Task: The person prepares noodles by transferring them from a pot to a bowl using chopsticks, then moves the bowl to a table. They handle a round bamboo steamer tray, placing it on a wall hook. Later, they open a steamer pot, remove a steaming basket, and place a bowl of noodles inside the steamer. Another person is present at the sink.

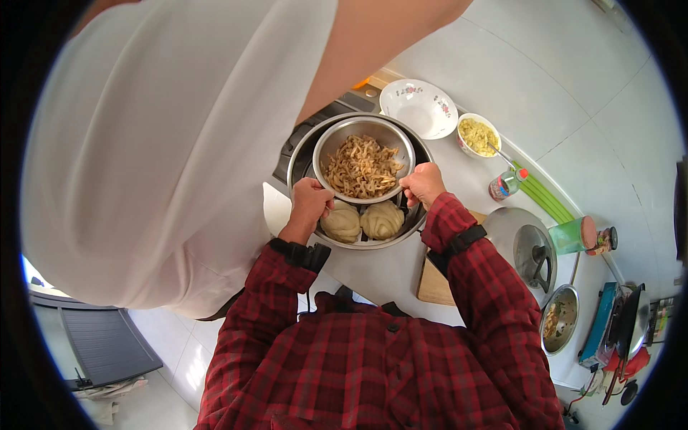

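Both my hands grip the rim of a stainless steel bowl [322,145] filled with brown shredded food [363,166]. My left hand [312,204] pinches its lower left rim, and my right hand [424,185] holds the right side. The bowl is within the mouth of a larger metal steamer pot [293,161]; whether it rests on anything below is hidden. Two pale twisted buns [341,221] lie in the pot just under the bowl's near edge, close to my left fingers.
Close on the left stands another person in a white shirt [161,161], one arm reaching over the stove [344,110]. Around the pot are a flowered bowl [419,110], a bowl of yellow food [478,137], a bottle [506,185], a cutting board [438,279], a glass lid [529,252] and a metal bowl [561,320].
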`<state>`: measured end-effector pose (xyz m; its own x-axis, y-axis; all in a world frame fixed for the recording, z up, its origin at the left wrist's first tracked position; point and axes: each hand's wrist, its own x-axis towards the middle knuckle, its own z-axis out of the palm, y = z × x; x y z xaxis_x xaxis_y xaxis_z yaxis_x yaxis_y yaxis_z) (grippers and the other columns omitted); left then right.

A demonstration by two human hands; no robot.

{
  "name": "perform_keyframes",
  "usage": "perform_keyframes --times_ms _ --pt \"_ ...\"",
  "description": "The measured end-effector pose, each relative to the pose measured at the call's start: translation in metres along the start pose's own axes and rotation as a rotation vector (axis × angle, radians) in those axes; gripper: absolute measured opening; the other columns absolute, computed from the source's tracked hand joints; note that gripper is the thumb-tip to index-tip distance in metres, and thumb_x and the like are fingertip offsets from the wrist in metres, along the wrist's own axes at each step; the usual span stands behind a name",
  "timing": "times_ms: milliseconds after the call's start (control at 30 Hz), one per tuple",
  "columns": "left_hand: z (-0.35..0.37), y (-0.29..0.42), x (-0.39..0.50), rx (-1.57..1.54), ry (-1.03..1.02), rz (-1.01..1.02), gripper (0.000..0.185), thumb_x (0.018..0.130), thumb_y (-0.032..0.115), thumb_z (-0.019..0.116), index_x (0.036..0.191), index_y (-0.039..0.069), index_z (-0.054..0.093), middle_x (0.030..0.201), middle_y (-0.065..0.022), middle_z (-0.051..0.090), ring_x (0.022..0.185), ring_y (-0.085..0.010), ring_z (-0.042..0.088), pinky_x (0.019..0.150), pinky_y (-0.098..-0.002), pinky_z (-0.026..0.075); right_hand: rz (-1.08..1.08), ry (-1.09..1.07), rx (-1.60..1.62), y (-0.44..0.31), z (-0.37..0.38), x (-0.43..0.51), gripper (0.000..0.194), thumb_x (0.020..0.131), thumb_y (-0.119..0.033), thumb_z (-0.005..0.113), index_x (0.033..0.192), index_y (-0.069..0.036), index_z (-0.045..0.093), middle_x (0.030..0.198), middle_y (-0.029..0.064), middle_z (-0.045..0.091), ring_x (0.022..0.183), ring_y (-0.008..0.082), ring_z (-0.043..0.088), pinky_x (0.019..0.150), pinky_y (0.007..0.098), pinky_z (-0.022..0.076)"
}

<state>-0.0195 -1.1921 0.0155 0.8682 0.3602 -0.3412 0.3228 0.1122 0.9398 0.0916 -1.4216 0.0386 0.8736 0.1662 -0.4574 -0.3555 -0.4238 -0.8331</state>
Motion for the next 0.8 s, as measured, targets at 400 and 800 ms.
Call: perform_keyframes --times_ms 400,800 --pt "0.000 0.005 -0.025 -0.225 -0.137 -0.012 0.014 0.078 0.000 0.066 0.083 -0.002 0.053 0.060 -0.0081 0.058 0.040 -0.0101 0.048 0.034 -0.0218 0.036 -0.143 0.003 0.073 -0.008 -0.015 -0.034 0.006 0.072 0.001 0.060 0.073 0.005 0.056 0.052 0.0089 0.054 0.038 0.0166 0.053 0.034 0.0298 0.0420" --pt "0.002 0.007 -0.050 -0.162 -0.086 -0.024 0.013 0.079 0.000 0.064 0.081 -0.003 0.052 0.061 -0.0105 0.059 0.039 -0.0105 0.045 0.034 -0.0227 0.031 -0.219 0.048 0.058 -0.014 -0.017 -0.066 0.005 0.075 0.001 0.056 0.078 0.005 0.055 0.057 0.0071 0.055 0.041 0.0131 0.051 0.035 0.0286 0.0396"
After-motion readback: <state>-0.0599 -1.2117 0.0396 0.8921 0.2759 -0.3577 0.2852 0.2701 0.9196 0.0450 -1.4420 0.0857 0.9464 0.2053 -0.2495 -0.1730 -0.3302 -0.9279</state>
